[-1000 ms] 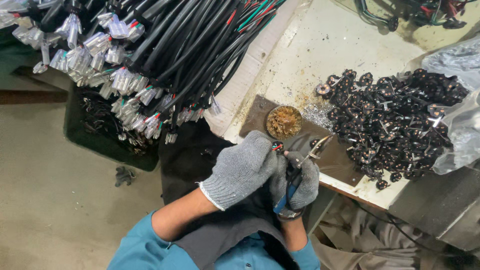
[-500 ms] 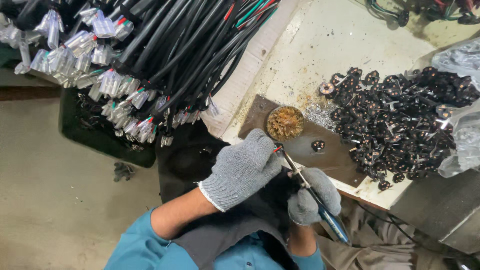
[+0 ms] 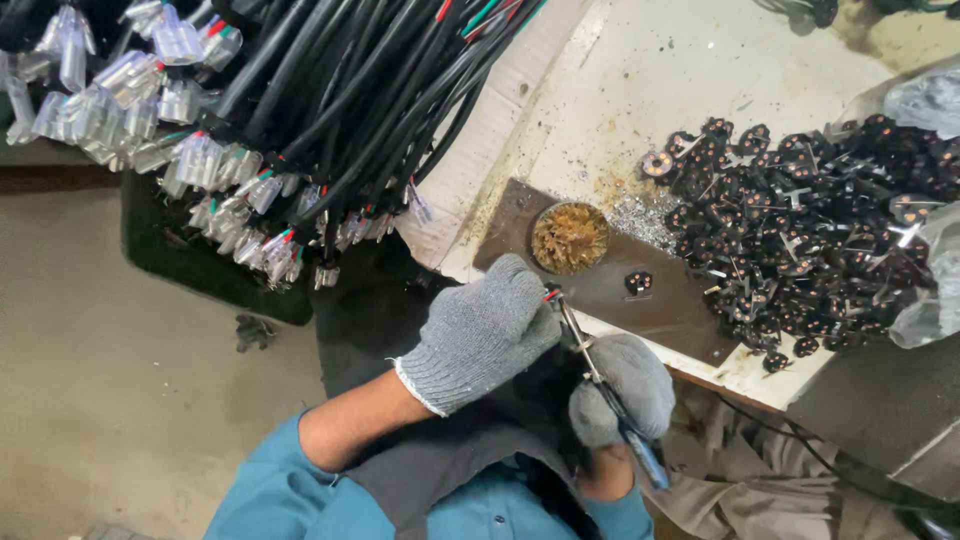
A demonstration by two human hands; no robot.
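Observation:
Both my hands wear grey knit gloves. My left hand [image 3: 485, 330] is closed around the end of a black cable, whose red wire tip pokes out by the thumb at the bench edge. My right hand [image 3: 622, 388] grips a thin soldering iron [image 3: 600, 385] with a blue handle; its metal tip points up and touches the wire end at my left thumb. Just beyond sits a round tin of brass cleaning wool [image 3: 569, 236] on a dark brown plate [image 3: 610, 290]. One small black plug insert [image 3: 638, 283] lies alone on that plate.
A heap of several black plug inserts [image 3: 810, 240] covers the stained white bench [image 3: 650, 90] at right, beside a clear plastic bag [image 3: 930, 100]. A thick bundle of black cables [image 3: 330, 90] with clear-capped ends hangs at upper left over a dark bin [image 3: 215, 280]. Concrete floor lies left.
My right hand has drawn back toward me and now holds the iron by its blue handle, tip against the wire end. A single plug insert now lies on the brown plate.

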